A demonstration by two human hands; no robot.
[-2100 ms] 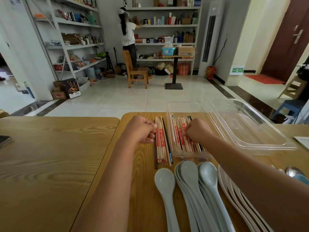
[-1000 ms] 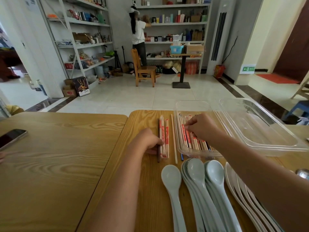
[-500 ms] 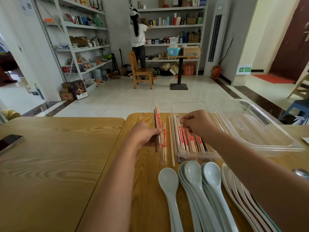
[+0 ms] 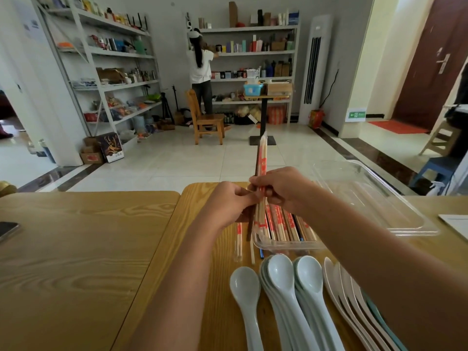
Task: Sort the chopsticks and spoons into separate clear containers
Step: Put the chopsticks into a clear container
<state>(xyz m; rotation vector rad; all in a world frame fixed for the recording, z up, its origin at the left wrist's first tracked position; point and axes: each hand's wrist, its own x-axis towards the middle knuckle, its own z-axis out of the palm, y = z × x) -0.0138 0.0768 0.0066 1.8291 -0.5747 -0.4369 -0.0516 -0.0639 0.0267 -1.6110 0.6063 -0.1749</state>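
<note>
Red-printed paper sleeves cover most of the sticks in the bundle (image 4: 262, 160). We hold it nearly upright between both hands, above the table (image 4: 197, 262) and over the left end of the near tray (image 4: 288, 245). Our left hand (image 4: 228, 201) pinches the bundle from the left and our right hand (image 4: 281, 188) curls round it from the right, so the two meet at its middle. The lower ends hang by the tray's near-left corner; we cannot tell whether they touch it.

The main risk, as we judge it, is the bundle fanning out. The sticks are thin, slick in their sleeves and uneven in length, and one dark bare stick sits lower than the rest. If either pinch slackens while we square the ends, that one could slide out and drop beside the tray. It would then join the loose sticks (image 4: 238, 239) lying just left of it.

Tipping the bundle down carelessly could also catch the rim and push the light tray toward the spoons (image 4: 281, 274) stacked just in front of it. The sticks already in the tray could scatter too. The far tray (image 4: 367, 198) lies to the right with nothing in it. If we swing wide to that side, sticks may land where the spoons belong.
</note>
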